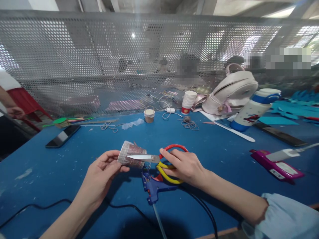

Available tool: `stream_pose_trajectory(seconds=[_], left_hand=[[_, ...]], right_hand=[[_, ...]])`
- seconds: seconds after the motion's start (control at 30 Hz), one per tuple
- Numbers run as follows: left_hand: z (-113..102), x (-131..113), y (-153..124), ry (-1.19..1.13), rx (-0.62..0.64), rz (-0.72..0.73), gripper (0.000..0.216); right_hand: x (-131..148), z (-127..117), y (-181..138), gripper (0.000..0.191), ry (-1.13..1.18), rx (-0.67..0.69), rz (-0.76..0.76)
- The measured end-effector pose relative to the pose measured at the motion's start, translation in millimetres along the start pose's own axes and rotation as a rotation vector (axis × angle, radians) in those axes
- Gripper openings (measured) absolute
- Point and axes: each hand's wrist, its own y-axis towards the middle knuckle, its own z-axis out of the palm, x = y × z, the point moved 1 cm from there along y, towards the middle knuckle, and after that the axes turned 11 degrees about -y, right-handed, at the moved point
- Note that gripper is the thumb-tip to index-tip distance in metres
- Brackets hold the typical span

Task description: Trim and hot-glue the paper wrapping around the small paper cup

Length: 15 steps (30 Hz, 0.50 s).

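Observation:
My left hand [103, 174] pinches a small paper cup [131, 155] lying on its side, its rim toward the left. My right hand [185, 166] grips scissors [159, 159] with red and yellow handles, fingers through the loops. The steel blades point left and lie across the cup's wall. Directly below the scissors a blue glue gun [153, 186] lies on the blue table [74, 159], its black cable trailing toward me.
A black phone [62, 136] lies at the left. A stack of paper cups [188, 101], a tape roll [149, 115], string, a pink bag [231, 93], a white and blue bottle [251, 109] and a pink phone [276, 166] sit farther back and right. A perforated metal screen [124, 66] closes the far edge. Another person's arm [12, 106] shows at far left.

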Motion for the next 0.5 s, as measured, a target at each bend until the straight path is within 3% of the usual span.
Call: stream_pose_trajectory(seconds=[0.5], left_hand=[[-3.9, 1.6, 2.6, -0.045, 0.008, -0.058, 0.039]], right_hand=[[-0.5, 5.3, -3.9, 0.035, 0.028, -0.016, -0.023]])
